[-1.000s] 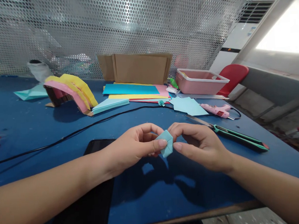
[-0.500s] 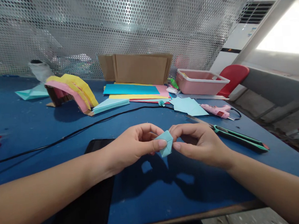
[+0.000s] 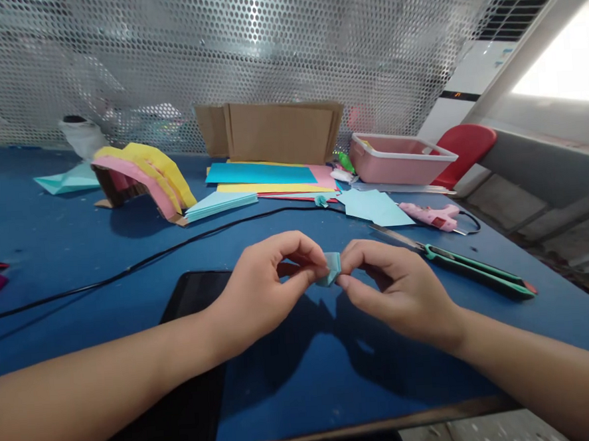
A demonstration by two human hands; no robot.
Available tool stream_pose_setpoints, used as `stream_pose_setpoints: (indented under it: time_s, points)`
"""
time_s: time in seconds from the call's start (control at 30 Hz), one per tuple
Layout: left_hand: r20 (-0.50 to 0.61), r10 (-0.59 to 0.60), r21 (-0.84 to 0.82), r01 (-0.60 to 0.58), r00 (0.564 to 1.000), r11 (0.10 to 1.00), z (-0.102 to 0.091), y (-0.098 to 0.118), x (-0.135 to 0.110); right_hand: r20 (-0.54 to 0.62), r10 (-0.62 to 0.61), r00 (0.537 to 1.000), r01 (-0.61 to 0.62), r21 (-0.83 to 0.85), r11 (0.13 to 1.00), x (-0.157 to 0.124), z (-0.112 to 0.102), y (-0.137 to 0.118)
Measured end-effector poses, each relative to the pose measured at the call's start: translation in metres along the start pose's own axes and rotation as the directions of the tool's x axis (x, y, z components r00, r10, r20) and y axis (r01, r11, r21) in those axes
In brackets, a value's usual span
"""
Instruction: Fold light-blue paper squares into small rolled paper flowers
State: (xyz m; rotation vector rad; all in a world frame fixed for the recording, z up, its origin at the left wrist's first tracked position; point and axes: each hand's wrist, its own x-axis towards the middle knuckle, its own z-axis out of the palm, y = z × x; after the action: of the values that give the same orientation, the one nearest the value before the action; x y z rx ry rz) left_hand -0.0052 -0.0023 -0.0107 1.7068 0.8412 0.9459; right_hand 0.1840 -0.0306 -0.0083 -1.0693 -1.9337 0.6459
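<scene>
A small folded piece of light-blue paper [image 3: 332, 266] is held up above the table between both hands. My left hand [image 3: 273, 285] pinches its left side between thumb and fingers. The thumb and forefinger of my right hand [image 3: 396, 287] are closed on its right edge. Part of the paper is covered by the fingertips. Under my left forearm lies a black tablet-like slab [image 3: 184, 373]. To the right of my right hand rests a green-and-black utility knife [image 3: 477, 269] with its blade out.
Light-blue paper squares [image 3: 376, 207], a pink glue gun [image 3: 434, 216] and a pink basket [image 3: 401, 164] stand beyond my right hand. A black cable [image 3: 176, 247] crosses the blue table [image 3: 101, 319]. Behind are coloured sheets [image 3: 266, 173], cardboard [image 3: 279, 131] and a yellow-pink arch [image 3: 144, 173].
The folded paper has been turned, so less of its face shows. My left thumb has shifted from its front to its left edge, and my right fingers now grip its right edge.
</scene>
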Motion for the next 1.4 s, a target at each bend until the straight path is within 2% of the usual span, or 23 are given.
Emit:
stream_pose_setpoints:
  time_s: [0.13,0.27,0.5,0.63,0.83,0.93,1.0,1.13,1.23,1.4]
  points:
    - [0.007,-0.054,-0.033,0.055,0.998,0.998,0.002,0.0,-0.003,0.02,-0.003,1.0,0.004,-0.047,0.999,0.002,0.001,-0.001]
    - [0.028,-0.099,-0.109,0.102,0.995,0.989,0.002,0.001,-0.005,-0.009,0.022,1.0,-0.022,-0.068,0.997,0.004,0.0,0.0]
    - [0.031,-0.101,-0.169,0.105,0.994,0.98,0.002,-0.004,-0.004,0.004,0.023,1.0,-0.023,-0.001,1.0,0.003,-0.001,0.001]
    - [0.038,-0.072,-0.103,0.076,0.997,0.992,0.003,-0.002,-0.005,0.006,0.002,1.0,-0.002,-0.024,1.0,0.003,0.0,0.002]
    - [0.047,0.024,0.094,-0.028,0.999,0.995,0.006,0.005,-0.008,0.025,-0.193,0.981,0.194,-0.22,0.956,0.002,0.006,0.001]
    - [0.056,0.066,0.145,-0.073,0.996,0.987,0.007,0.004,-0.008,-0.021,-0.186,0.982,0.173,-0.28,0.944,0.0,0.011,0.0]
    - [0.059,0.087,0.175,-0.096,0.994,0.98,0.007,0.003,-0.008,-0.064,-0.139,0.988,0.118,-0.253,0.96,-0.001,0.013,0.0]
    - [0.036,0.128,0.187,-0.132,0.991,0.973,0.007,0.001,-0.008,-0.124,-0.065,0.99,0.057,-0.07,0.996,-0.003,0.016,0.003]
    - [0.025,0.149,0.187,-0.151,0.989,0.971,0.006,0.001,-0.01,-0.108,-0.145,0.983,0.142,-0.038,0.989,-0.002,0.014,0.003]
    - [0.018,0.14,0.186,-0.141,0.99,0.972,0.005,0.001,-0.01,-0.059,-0.289,0.956,0.271,-0.209,0.94,0.002,0.012,0.0]
